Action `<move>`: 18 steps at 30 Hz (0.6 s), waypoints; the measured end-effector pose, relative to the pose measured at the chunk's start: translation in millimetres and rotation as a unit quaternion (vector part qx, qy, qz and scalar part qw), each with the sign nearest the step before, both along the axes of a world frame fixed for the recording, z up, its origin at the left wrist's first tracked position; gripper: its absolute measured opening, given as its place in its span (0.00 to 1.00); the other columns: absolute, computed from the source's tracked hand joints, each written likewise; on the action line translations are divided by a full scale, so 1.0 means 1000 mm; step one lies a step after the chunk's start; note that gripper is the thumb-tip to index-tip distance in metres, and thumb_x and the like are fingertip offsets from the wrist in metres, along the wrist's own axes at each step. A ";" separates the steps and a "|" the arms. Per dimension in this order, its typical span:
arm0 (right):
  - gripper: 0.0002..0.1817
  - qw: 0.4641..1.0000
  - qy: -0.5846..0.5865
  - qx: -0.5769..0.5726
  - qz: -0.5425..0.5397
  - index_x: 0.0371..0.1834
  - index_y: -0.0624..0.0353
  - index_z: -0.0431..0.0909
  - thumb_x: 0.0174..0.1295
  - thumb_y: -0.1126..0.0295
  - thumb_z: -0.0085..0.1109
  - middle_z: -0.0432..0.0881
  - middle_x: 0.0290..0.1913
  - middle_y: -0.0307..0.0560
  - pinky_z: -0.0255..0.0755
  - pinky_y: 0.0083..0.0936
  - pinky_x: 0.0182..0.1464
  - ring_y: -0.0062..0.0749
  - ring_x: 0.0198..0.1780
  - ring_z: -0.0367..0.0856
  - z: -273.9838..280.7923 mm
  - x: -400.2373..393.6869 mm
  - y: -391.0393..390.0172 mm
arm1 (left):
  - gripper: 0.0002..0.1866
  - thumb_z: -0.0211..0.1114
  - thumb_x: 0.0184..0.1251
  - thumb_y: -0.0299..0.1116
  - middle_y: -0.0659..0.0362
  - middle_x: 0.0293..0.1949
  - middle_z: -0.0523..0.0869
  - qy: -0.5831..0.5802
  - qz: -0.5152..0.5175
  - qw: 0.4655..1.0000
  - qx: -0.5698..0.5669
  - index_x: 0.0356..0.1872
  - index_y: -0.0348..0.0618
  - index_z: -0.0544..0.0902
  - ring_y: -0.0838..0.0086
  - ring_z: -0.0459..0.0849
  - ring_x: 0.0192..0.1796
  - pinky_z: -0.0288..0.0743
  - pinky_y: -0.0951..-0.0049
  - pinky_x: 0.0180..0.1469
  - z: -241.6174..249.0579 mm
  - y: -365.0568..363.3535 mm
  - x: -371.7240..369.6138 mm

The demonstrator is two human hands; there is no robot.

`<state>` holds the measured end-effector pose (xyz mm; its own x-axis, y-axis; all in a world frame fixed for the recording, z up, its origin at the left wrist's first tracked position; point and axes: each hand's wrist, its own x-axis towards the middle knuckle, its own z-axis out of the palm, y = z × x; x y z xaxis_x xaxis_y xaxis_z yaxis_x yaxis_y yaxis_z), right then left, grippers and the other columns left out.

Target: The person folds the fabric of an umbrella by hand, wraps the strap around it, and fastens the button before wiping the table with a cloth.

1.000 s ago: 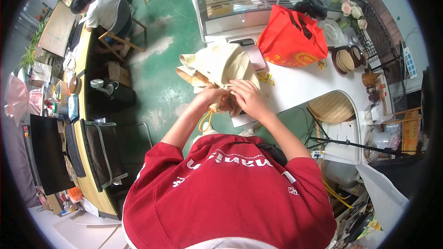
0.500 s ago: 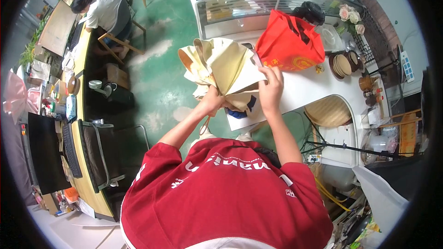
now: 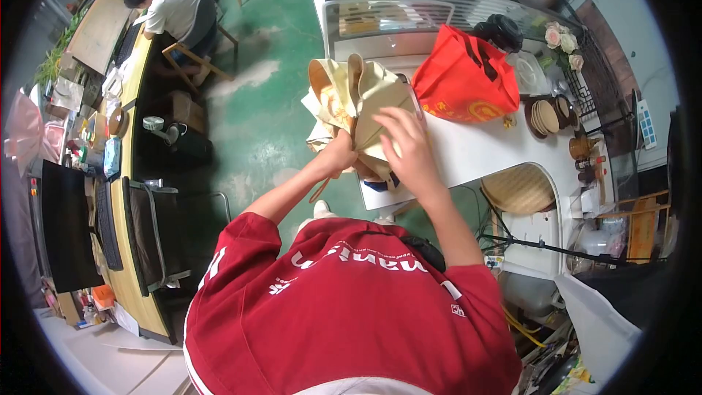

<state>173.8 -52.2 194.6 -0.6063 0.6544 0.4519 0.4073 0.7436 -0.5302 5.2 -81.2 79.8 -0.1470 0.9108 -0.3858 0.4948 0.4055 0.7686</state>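
A cream umbrella-like folded cloth [image 3: 374, 88], pleated and partly bunched, stands over the near left end of the white desk. My left hand [image 3: 338, 153] is closed around its gathered lower part, and a thin brown strap hangs below that hand. My right hand [image 3: 406, 145] lies against the right side of the folds with its fingers spread. A dark blue item [image 3: 380, 184] shows under the cloth at the desk's corner. Right of the cloth stands a red bag [image 3: 465, 77] with dark handles and gold print.
The white desk [image 3: 475, 148] has a low partition behind it, round wooden coasters [image 3: 544, 117], and flowers [image 3: 561, 38] at the right. At the left, a person [image 3: 174, 7] sits at a long yellow desk [image 3: 131, 121]. A black tripod leg [image 3: 556, 246] crosses the lower right.
My right hand has let go of the cloth's right edge, and its fingers have spread over the folds. The folds have drawn in and are narrower. The view has shifted slightly.
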 end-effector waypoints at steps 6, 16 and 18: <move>0.14 0.993 -0.080 0.083 0.040 0.44 0.55 0.76 0.52 0.75 0.53 0.77 0.43 0.38 0.47 0.51 0.63 0.36 0.54 0.69 -0.052 -0.033 0.008 | 0.25 0.59 0.53 0.30 0.43 0.37 0.78 -0.037 -0.026 0.996 0.083 0.49 0.25 0.64 0.63 0.81 0.33 0.75 0.70 0.30 -0.006 -0.004 0.002; 0.21 0.985 -0.139 0.086 0.049 0.51 0.56 0.72 0.49 0.78 0.53 0.78 0.48 0.39 0.40 0.56 0.64 0.35 0.58 0.66 -0.073 -0.020 -0.001 | 0.23 0.62 0.53 0.31 0.55 0.29 0.78 -0.079 0.002 0.997 0.017 0.48 0.32 0.66 0.77 0.77 0.24 0.69 0.78 0.19 0.006 -0.013 0.000; 0.22 0.985 -0.150 0.061 0.056 0.52 0.56 0.71 0.49 0.78 0.52 0.78 0.47 0.40 0.40 0.57 0.64 0.35 0.58 0.66 -0.071 -0.015 -0.002 | 0.23 0.63 0.52 0.30 0.55 0.28 0.78 -0.088 0.012 0.996 -0.001 0.47 0.32 0.66 0.78 0.76 0.24 0.69 0.77 0.20 0.009 -0.012 0.000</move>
